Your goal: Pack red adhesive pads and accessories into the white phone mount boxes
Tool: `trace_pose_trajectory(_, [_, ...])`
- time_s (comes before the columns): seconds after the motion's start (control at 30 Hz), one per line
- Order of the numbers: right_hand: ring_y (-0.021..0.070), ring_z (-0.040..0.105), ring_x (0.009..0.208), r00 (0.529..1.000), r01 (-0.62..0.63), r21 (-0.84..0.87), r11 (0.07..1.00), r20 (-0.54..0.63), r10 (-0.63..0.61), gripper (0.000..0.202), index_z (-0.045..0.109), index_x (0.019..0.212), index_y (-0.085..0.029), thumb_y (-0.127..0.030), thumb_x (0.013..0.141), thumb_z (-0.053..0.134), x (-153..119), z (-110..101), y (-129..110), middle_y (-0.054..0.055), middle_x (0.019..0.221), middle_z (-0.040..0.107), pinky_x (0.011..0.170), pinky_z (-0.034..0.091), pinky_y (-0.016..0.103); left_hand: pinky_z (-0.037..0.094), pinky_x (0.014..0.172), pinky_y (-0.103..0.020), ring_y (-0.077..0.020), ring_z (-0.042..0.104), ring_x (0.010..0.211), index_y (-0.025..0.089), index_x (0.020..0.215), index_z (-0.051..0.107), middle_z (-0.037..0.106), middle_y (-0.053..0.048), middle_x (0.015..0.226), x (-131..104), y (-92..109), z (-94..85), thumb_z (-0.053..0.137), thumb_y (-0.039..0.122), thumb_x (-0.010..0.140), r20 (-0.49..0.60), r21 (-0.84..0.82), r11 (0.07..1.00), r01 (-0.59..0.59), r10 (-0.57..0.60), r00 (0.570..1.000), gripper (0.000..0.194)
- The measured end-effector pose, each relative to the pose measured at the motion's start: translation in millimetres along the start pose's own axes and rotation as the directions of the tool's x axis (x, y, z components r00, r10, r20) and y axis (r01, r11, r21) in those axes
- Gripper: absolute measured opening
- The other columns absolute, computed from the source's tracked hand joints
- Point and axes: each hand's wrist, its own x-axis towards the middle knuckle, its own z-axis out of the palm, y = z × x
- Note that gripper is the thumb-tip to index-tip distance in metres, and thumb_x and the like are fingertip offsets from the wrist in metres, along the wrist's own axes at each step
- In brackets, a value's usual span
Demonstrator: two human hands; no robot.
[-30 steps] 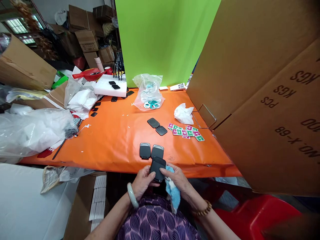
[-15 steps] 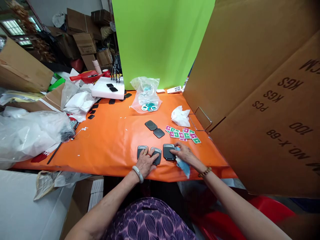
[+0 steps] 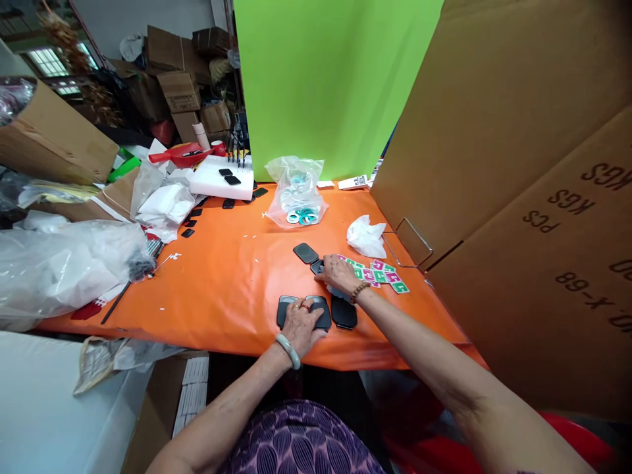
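Observation:
Near the front edge of the orange table, my left hand (image 3: pixel 300 327) lies with fingers spread on two black flat cases, the left case (image 3: pixel 283 311) and the middle case (image 3: pixel 323 317). A third black case (image 3: pixel 344 313) is just to their right. Farther forward, my right hand (image 3: pixel 340 274) reaches over the lower part of an opened black case (image 3: pixel 306 253), its fingers bent together around a pale blue cloth (image 3: pixel 340 293) that shows under the palm. Pink and green cards (image 3: pixel 379 275) lie to the right of that hand, partly behind it.
A clear bag of teal and white rings (image 3: pixel 297 197) stands at the back by a green board (image 3: pixel 330 79). Crumpled white plastic (image 3: pixel 366 237) and a wire stand (image 3: pixel 413 243) are at the right, beside a large carton (image 3: pixel 513 164). Plastic bags (image 3: pixel 74 263) crowd the left.
My right hand has moved forward and left with the cloth, from the third black case to the opened one. My left hand stays on its cases. The view has shifted slightly.

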Motion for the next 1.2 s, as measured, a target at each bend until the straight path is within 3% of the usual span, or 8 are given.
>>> trace_pose_trajectory(0.27, [0.0219, 0.063, 0.081, 0.984, -0.115, 0.118, 0.986, 0.150, 0.097, 0.044, 0.062, 0.097, -0.008, -0.029, 0.061, 0.077, 27, -3, 13, 0.014, 0.094, 0.068, 0.058, 0.038, 0.024, 0.038, 0.099, -0.040, -0.0264, 0.054, 0.108, 0.020, 0.105, 0.069, 0.061, -0.012, 0.110, -8, -5, -35.8, 0.066, 0.022, 0.076, -0.266, -0.491, 0.864, 0.111, -0.270, 0.925, 0.029])
trace_pose_trajectory(0.5, [0.0169, 0.058, 0.072, 0.988, -0.142, 0.331, 0.933, 0.098, 0.116, 0.024, 0.058, 0.077, -0.014, -0.021, 0.059, 0.073, 21, -15, 9, 0.007, 0.078, 0.065, 0.052, 0.034, 0.022, 0.044, 0.089, -0.033, -0.0214, 0.058, 0.094, 0.017, 0.096, 0.070, 0.064, -0.010, 0.101, -2, -20, -53.2, 0.076, 0.022, 0.066, -0.162, -0.797, 0.564, 0.214, -0.542, 0.825, 0.031])
trace_pose_trajectory(0.67, [0.0106, 0.052, 0.053, 0.995, -0.085, 0.579, 0.811, 0.084, 0.044, 0.018, 0.049, 0.078, -0.018, -0.027, 0.069, 0.062, -14, -13, -9, -0.002, 0.064, 0.057, 0.047, 0.034, 0.021, 0.049, 0.079, -0.033, -0.0208, 0.063, 0.088, 0.014, 0.102, 0.065, 0.064, -0.012, 0.100, -3, -25, -55.6, 0.075, 0.046, 0.068, -0.027, -0.930, 0.302, 0.210, -0.625, 0.780, 0.048])
trace_pose_trajectory(0.83, [0.0114, 0.049, 0.046, 0.962, -0.009, 0.863, 0.506, 0.146, -0.231, 0.022, 0.048, 0.083, -0.020, -0.038, 0.075, 0.058, -82, 14, -47, -0.005, 0.059, 0.053, 0.047, 0.040, 0.023, 0.052, 0.077, -0.029, -0.0199, 0.065, 0.089, 0.015, 0.100, 0.063, 0.067, -0.012, 0.101, -11, -16, -59.3, 0.061, 0.062, 0.075, -0.001, -1.000, -0.010, -0.008, -0.582, 0.813, 0.053])
trace_pose_trajectory(0.9, [0.0137, 0.054, 0.054, 0.958, 0.122, 0.825, 0.552, 0.047, -0.282, 0.023, 0.053, 0.086, -0.019, -0.041, 0.080, 0.055, -105, 22, -62, -0.002, 0.064, 0.056, 0.052, 0.043, 0.025, 0.053, 0.075, -0.031, -0.0203, 0.067, 0.083, 0.012, 0.094, 0.064, 0.069, -0.013, 0.096, -16, -12, -60.9, 0.059, 0.061, 0.078, 0.009, -0.996, -0.073, -0.047, -0.619, 0.785, 0.052])
trace_pose_trajectory(1.0, [0.0175, 0.057, 0.073, 0.948, 0.315, 0.645, 0.696, -0.256, -0.191, 0.024, 0.059, 0.089, -0.019, -0.041, 0.088, 0.048, -132, 30, -86, 0.006, 0.082, 0.059, 0.064, 0.045, 0.027, 0.053, 0.077, -0.034, -0.0217, 0.068, 0.080, 0.012, 0.095, 0.063, 0.070, -0.010, 0.086, -27, -5, -60.7, 0.057, 0.058, 0.080, 0.047, -0.985, -0.158, -0.074, -0.650, 0.758, 0.049])
trace_pose_trajectory(1.13, [0.0185, 0.056, 0.081, 0.794, 0.533, 0.340, 0.775, -0.518, -0.319, 0.024, 0.060, 0.088, -0.020, -0.032, 0.094, 0.040, -152, 41, -119, 0.008, 0.087, 0.059, 0.073, 0.045, 0.029, 0.053, 0.081, -0.033, -0.0235, 0.067, 0.090, 0.012, 0.103, 0.064, 0.070, -0.011, 0.091, -45, 7, -51.1, 0.038, 0.073, 0.081, 0.154, -0.960, -0.279, -0.015, -0.574, 0.805, 0.069])
trace_pose_trajectory(1.2, [0.0180, 0.055, 0.077, 0.774, 0.550, 0.286, 0.785, -0.526, -0.351, 0.027, 0.059, 0.083, -0.019, -0.029, 0.095, 0.037, -147, 44, -128, 0.007, 0.083, 0.058, 0.071, 0.044, 0.028, 0.052, 0.078, -0.031, -0.0223, 0.067, 0.090, 0.014, 0.108, 0.063, 0.070, -0.011, 0.096, -55, 15, -45.4, 0.031, 0.074, 0.082, 0.208, -0.960, -0.276, 0.053, -0.569, 0.796, 0.073])
